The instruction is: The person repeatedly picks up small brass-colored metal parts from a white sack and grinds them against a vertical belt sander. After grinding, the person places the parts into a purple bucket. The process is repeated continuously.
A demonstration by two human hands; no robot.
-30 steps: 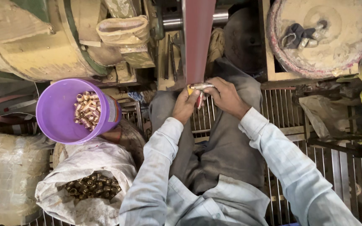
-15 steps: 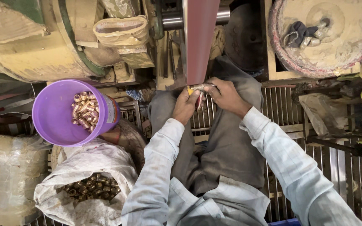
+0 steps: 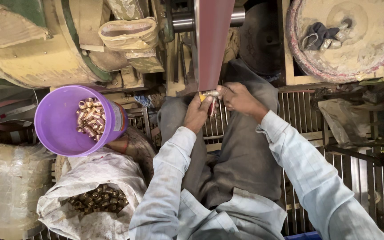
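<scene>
My left hand [image 3: 198,113] and my right hand [image 3: 238,98] together hold a small brass fitting [image 3: 210,94] against the lower end of a reddish-brown sanding belt [image 3: 212,40]. The belt runs up to a steel roller [image 3: 184,20]. Both hands meet just above my knees, in grey trousers. A purple bucket [image 3: 54,129] to my left holds several shiny brass fittings [image 3: 90,119]. Below it an open white sack [image 3: 90,202] holds several darker brass fittings.
A dusty round wheel [image 3: 347,49] with a dark cloth on it sits at the upper right. Yellowish machine housing [image 3: 36,49] fills the upper left. A metal grate floor [image 3: 330,146] lies under my legs. A wrapped bundle [image 3: 5,186] lies at the far left.
The view has drifted slightly; both hands stay at the belt with the fitting, barely shifted.
</scene>
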